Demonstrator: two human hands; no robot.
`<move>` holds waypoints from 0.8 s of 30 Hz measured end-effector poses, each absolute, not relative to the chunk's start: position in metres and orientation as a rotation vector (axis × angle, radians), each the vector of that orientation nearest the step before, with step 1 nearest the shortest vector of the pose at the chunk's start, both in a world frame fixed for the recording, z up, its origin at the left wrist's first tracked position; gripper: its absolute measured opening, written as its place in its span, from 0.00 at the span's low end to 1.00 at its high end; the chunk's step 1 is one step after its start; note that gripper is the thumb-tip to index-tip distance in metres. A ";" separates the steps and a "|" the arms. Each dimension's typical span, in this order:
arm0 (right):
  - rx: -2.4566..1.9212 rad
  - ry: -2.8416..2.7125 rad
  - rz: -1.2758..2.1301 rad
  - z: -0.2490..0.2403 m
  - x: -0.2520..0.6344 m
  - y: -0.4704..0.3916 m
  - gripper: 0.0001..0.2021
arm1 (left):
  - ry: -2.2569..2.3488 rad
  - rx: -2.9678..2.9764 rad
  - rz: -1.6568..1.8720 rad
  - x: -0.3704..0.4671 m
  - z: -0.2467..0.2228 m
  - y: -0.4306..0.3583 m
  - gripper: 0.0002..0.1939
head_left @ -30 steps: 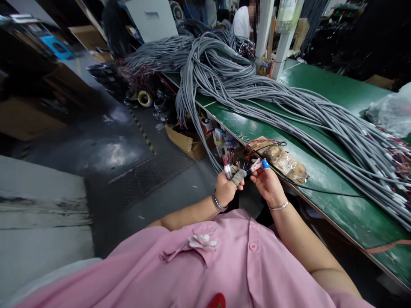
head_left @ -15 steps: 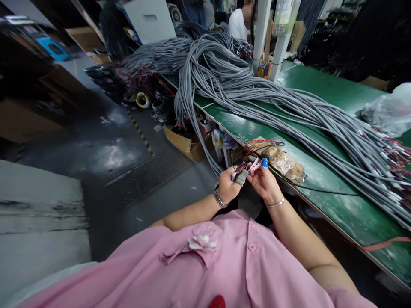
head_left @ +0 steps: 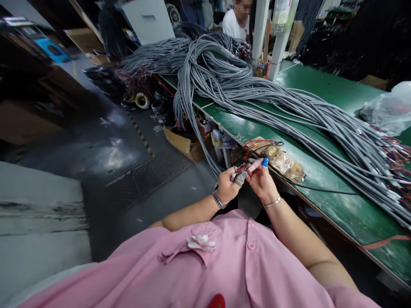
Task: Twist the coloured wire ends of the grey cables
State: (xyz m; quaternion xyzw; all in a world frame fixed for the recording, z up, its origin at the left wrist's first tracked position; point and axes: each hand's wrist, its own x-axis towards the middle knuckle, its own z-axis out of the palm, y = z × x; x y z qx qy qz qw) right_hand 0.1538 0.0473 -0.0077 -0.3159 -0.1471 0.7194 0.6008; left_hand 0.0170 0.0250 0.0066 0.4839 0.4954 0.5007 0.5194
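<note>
My left hand (head_left: 228, 186), with a grey cover on its thumb, is closed round the thin red and dark wire ends (head_left: 240, 167) of a grey cable bundle. Against those wires are the pinched fingers of my right hand (head_left: 261, 183); a blue cover is on one fingertip, and what lies between the fingers is too small to make out. Just beyond my hands, a brown taped board (head_left: 287, 164) with red and black leads lies at the table's edge. Long grey cables (head_left: 272, 92) run across the green table (head_left: 321, 81).
An open cardboard box (head_left: 183, 143) stands under the table's left end. A person in a white shirt (head_left: 233, 25) is behind the cables, near white posts (head_left: 259, 32). A clear plastic bag (head_left: 390, 107) lies at the right.
My right hand has shifted slightly left, and its fingers have drawn closer to the wires. The person in the back has moved slightly left. My left hand has hardly moved.
</note>
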 end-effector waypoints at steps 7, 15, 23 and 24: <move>-0.731 -0.399 1.771 -0.014 0.166 0.037 0.23 | 1.032 1.071 1.091 0.009 0.002 0.025 0.18; -0.900 -0.559 1.666 -0.028 0.190 0.018 0.18 | 0.720 0.893 0.950 0.007 -0.004 0.027 0.23; -1.203 -0.859 1.384 -0.028 0.205 -0.010 0.15 | 0.764 1.270 1.075 0.010 0.002 0.011 0.17; -1.223 -0.877 1.343 -0.028 0.206 -0.014 0.14 | 0.794 1.323 1.096 0.011 0.003 0.007 0.15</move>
